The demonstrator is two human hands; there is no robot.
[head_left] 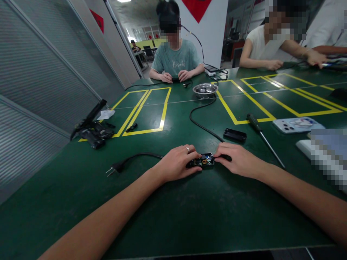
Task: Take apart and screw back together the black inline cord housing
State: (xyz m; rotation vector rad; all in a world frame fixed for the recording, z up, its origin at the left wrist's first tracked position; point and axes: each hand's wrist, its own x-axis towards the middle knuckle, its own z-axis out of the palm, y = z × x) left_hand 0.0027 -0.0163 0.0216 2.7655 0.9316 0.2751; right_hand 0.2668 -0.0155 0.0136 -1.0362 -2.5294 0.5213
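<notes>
My left hand [180,162], with a ring on one finger, grips the left end of a small opened power adapter [206,160]. Its circuit board lies bare, with an orange ring-shaped part and colored wires showing. At the adapter's right end, the fingers of my right hand [234,159] are closed around a black cable [226,157]. Another cord runs out leftward from under my left hand to a two-pin plug [117,167] on the table. Just beyond my right hand rests a black plastic cover [235,134], hollow side up.
A screwdriver [264,139], a phone [296,124] and a white object [320,155] lie at right. A metal bowl [205,90] stands mid-table; bagged black parts [94,134] lie left. Yellow tape marks the green table [173,216]. Co-workers [176,54] sit opposite.
</notes>
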